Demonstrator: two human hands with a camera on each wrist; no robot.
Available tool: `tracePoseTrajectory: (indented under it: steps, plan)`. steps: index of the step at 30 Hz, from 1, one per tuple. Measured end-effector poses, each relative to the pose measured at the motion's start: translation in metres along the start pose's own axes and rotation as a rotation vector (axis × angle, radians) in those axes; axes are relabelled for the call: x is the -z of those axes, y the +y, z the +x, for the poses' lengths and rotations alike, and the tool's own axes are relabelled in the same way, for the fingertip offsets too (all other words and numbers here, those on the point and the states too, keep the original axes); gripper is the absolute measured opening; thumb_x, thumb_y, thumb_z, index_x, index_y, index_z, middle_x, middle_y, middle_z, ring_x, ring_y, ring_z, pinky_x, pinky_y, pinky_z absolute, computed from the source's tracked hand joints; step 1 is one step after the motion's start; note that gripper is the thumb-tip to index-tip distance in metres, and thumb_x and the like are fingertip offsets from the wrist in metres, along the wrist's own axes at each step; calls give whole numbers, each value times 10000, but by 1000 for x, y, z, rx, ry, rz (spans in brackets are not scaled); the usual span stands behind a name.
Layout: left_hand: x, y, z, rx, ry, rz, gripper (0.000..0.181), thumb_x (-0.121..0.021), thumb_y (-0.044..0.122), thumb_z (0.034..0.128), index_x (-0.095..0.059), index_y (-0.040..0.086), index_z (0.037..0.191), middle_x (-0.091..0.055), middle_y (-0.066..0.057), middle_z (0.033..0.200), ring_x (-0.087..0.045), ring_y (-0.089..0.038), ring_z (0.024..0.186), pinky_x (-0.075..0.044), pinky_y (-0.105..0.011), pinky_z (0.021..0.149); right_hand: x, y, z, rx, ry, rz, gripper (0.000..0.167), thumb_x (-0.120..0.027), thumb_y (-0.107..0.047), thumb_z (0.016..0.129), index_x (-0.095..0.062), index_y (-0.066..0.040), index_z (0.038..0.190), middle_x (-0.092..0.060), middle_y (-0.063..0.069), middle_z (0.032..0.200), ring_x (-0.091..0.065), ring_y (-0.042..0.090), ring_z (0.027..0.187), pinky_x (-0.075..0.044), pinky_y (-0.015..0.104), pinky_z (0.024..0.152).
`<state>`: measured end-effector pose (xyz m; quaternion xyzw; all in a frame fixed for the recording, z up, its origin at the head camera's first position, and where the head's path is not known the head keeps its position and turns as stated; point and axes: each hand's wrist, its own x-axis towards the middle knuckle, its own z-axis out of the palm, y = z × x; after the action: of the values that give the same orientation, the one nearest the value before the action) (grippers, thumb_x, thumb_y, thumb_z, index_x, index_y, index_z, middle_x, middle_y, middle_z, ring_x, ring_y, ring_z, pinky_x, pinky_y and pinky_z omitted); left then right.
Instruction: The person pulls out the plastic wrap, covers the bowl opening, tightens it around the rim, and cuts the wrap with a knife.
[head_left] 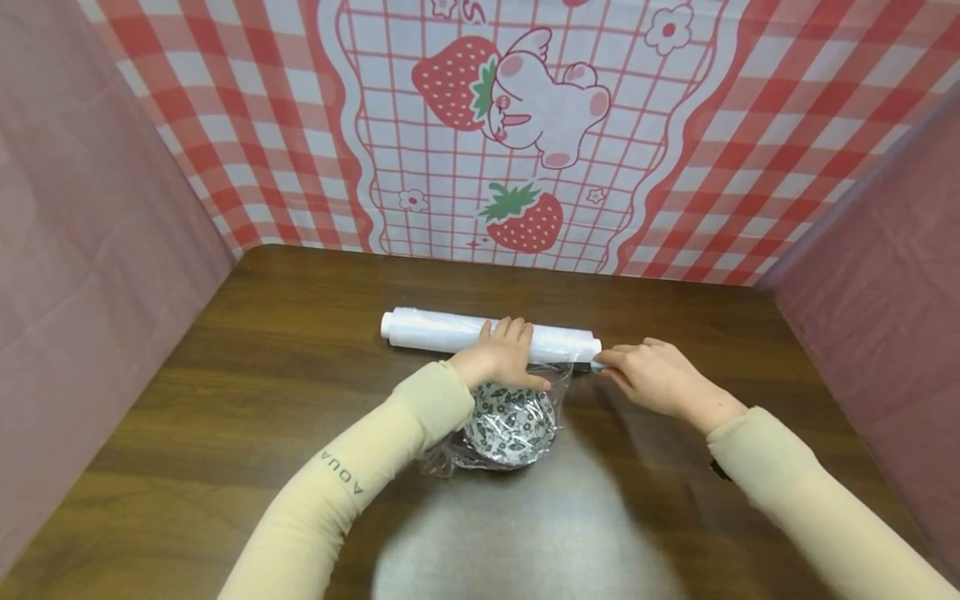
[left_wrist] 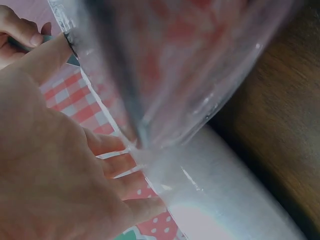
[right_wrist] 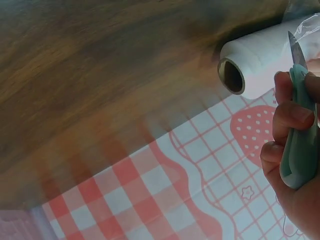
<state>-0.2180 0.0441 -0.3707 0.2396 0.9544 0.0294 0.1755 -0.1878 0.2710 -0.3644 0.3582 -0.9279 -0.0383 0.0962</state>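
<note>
A white roll of cling film lies across the table behind a patterned bowl. Clear film stretches from the roll over the bowl, with its loose edge bunched at the front left. My left hand rests on the roll with fingers extended, its thumb above the bowl's far rim. In the left wrist view, the spread fingers touch the film. By the roll's right end, my right hand grips a small knife with a mint-green handle; its blade points at the film beside the roll.
The brown wooden table extends around the bowl and roll. Behind it hangs a red-and-white checked cloth with strawberry prints. Pink curtains enclose both sides.
</note>
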Motion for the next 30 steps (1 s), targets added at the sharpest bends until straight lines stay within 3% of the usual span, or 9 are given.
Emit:
tracePoseTrajectory:
  steps: [7, 20, 30]
  plan:
    - [-1, -2, -3, 3, -6, -15, 972, -502, 635, 799, -76, 59, 1456, -78, -108, 1520, -61, -268, 1397, -51, -472, 1123, 3, 1, -6, -10, 11, -5, 190, -643, -167, 814, -673, -116, 994, -679, 13, 876, -640, 159, 723, -450, 366, 633]
    - [-3, 1, -4, -5, -27, -4, 955, -475, 635, 814, -65, 61, 1457, -58, -104, 1522, -47, -268, 1399, -36, -461, 1126, -16, -10, 1, 20, 9, 1, 156, -633, -192, 830, -663, -133, 972, -675, 6, 857, -630, 143, 696, -438, 342, 609]
    - [0, -2, -3, -9, -28, -9, 989, -502, 641, 795, -59, 55, 1456, -57, -114, 1522, -43, -269, 1399, -32, -466, 1124, -5, 1, -16, 24, 49, -28, 160, -666, -181, 796, -679, -138, 949, -670, -3, 820, -630, 144, 683, -397, 305, 583]
